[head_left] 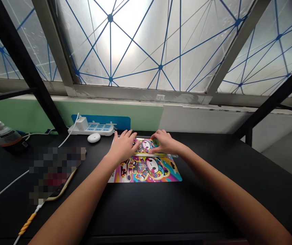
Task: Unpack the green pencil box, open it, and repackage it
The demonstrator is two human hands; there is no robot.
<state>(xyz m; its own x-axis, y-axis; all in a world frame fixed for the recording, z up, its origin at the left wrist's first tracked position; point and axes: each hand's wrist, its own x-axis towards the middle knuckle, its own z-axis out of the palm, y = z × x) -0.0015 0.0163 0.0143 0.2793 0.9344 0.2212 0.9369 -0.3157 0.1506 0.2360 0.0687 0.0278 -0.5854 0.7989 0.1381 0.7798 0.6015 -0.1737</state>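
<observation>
A cartoon-printed sheet lies nearer than the power strip and right of it, with a smaller printed panel across its strip-side part. The left hand splays flat over the panel; the right hand straddles it, thumb and fingers apart, any pinch unclear. Uneven pressure could skew it.

Left hand spread, right hand curled

1 bright multicoloured cartoon card lies flat on the bench, 1 smaller similar piece at its far side.
</observation>
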